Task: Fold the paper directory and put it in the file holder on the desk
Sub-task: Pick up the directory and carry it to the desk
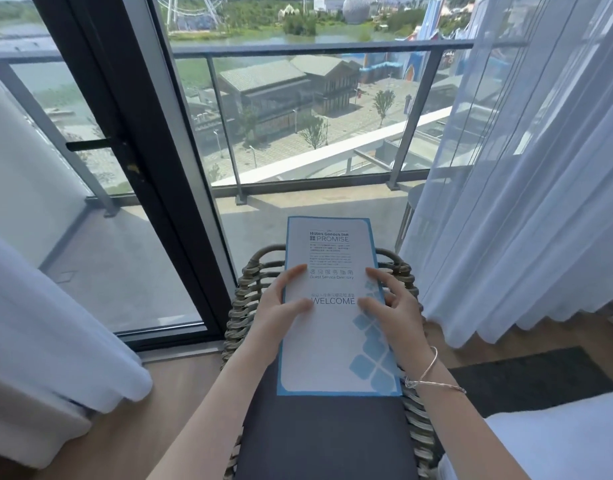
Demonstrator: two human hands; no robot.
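The paper directory (pixel 332 341) is a tall white sheet with a blue border and blue squares at its lower right. It lies on the dark cushion of a wicker chair (pixel 318 441), its top end leaning over the chair's back rail. My left hand (pixel 277 306) grips its left edge, thumb and forefinger on the front face. My right hand (pixel 393 306) holds the right edge the same way, fingers spread, with bangles on the wrist. No file holder or desk is in view.
A glass balcony door with a dark frame (pixel 131 168) stands just behind the chair. White sheer curtains (pixel 526 202) hang on the right and more white fabric (pixel 48 323) on the left. A dark rug (pixel 526 379) lies on the wooden floor at right.
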